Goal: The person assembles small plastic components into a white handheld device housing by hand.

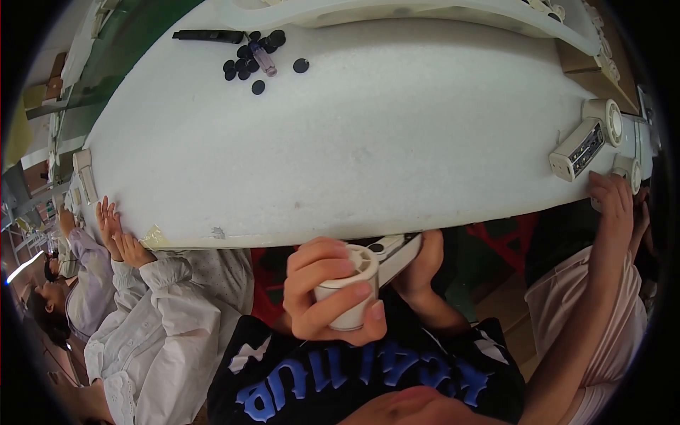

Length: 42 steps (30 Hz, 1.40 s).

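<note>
In front of my chest, just off the near edge of the table, is a white plastic device [348,306] with a round spoked head and an oblong arm; it may be a small handheld fan. My left hand [326,287] wraps its fingers around the round head. My right hand [425,263] grips the far end of the oblong arm [401,259]. A dark round spot shows in a recess on that arm. The undersides of both parts are hidden by my fingers.
Black discs [258,87], a screwdriver with a clear purplish handle [265,62] and a black utility knife [207,35] lie on the white table [354,142] at far left. A white tray [453,15] stands behind. At right, a similar device [579,149] lies near a co-worker's hands [615,205]; another co-worker's hands [120,237] rest left.
</note>
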{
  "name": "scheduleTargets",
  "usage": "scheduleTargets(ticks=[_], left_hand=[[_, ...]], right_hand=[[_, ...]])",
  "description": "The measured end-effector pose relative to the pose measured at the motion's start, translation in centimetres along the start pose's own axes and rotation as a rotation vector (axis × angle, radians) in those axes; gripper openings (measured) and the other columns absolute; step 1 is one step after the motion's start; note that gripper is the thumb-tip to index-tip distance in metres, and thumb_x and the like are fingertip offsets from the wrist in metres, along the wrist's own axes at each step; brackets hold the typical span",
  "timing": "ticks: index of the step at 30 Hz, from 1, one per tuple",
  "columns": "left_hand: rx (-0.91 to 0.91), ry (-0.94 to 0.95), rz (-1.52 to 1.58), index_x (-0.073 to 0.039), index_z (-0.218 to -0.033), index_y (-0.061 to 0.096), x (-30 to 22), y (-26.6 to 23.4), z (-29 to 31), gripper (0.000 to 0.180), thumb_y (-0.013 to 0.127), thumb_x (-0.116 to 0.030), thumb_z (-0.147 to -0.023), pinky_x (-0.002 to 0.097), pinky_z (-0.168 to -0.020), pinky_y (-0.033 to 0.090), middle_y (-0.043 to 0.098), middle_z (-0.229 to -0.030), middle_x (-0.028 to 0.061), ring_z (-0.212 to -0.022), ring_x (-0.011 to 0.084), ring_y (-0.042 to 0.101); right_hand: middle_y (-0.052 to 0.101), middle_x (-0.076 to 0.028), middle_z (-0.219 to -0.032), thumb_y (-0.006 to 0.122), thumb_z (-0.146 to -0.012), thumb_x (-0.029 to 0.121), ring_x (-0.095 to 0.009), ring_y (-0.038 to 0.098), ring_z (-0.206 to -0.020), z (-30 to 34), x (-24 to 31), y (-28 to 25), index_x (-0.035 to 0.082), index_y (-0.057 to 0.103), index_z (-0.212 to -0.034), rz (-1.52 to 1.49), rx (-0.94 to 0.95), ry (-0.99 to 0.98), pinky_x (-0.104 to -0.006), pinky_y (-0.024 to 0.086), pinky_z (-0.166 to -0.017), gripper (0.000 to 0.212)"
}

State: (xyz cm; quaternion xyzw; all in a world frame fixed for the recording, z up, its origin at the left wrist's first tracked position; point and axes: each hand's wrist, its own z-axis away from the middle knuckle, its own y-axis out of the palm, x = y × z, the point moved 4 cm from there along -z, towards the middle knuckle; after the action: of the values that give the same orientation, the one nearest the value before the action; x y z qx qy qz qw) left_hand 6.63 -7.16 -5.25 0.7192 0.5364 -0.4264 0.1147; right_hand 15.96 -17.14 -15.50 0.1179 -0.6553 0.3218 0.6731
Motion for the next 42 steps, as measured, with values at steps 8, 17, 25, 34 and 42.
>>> scheduleTargets(ticks=[8,17,25,34,42], left_hand=[[-0.087,-0.018,-0.192,-0.007,-0.103,0.059,-0.8,0.2,-0.5,0.032,0.065,-0.016,-0.072,0.0373,-0.056,0.055,0.051,-0.101,0.0176,-0.083,0.0343,0.058],[-0.161,-0.093,-0.157,-0.009,-0.095,0.066,-1.4,-0.5,-2.3,0.030,0.070,-0.015,-0.066,0.0369,-0.063,0.052,0.059,-0.095,0.0139,-0.080,0.0305,0.060],[0.013,-0.039,-0.197,-0.005,-0.104,0.061,-0.7,-1.0,-0.9,0.038,0.066,-0.014,-0.068,0.0410,-0.069,0.052,0.057,-0.102,0.0196,-0.081,0.0329,0.059],[0.042,-0.143,-0.267,-0.004,-0.097,0.067,-0.6,0.5,-1.4,0.035,0.072,-0.011,-0.063,0.0366,-0.068,0.053,0.062,-0.096,0.0157,-0.080,0.0308,0.062],[0.098,-0.097,-0.271,-0.001,-0.099,0.065,-0.6,1.2,-1.4,0.034,0.068,-0.010,-0.066,0.0367,-0.071,0.052,0.060,-0.099,0.0187,-0.081,0.0304,0.061]], right_hand=[[0.067,-0.017,-0.110,0.036,-0.104,0.015,-0.024,0.066,-0.096,-1.0,1.9,1.6,-0.005,0.062,-0.109,-0.994,0.121,0.402,-0.0319,0.053,-0.082,0.033],[0.064,-0.012,-0.113,0.028,-0.106,0.038,-0.021,0.062,-0.102,0.2,0.9,2.2,0.003,0.054,-0.121,-0.948,0.034,0.616,-0.0340,0.050,-0.087,0.046],[0.060,-0.017,-0.124,0.039,-0.102,0.028,-0.021,0.062,-0.108,1.1,-2.8,2.1,-0.003,0.057,-0.125,-1.211,0.260,0.540,-0.0234,0.050,-0.087,0.042],[0.063,-0.004,-0.084,0.036,-0.103,0.031,-0.010,0.055,-0.060,0.7,-2.4,0.4,0.005,0.059,-0.102,-0.711,0.030,0.605,-0.0234,0.041,-0.050,0.035],[0.064,-0.006,-0.096,0.040,-0.103,0.036,-0.013,0.059,-0.071,0.4,-2.6,1.7,0.004,0.054,-0.120,-0.824,0.034,0.821,-0.0238,0.045,-0.055,0.038]])
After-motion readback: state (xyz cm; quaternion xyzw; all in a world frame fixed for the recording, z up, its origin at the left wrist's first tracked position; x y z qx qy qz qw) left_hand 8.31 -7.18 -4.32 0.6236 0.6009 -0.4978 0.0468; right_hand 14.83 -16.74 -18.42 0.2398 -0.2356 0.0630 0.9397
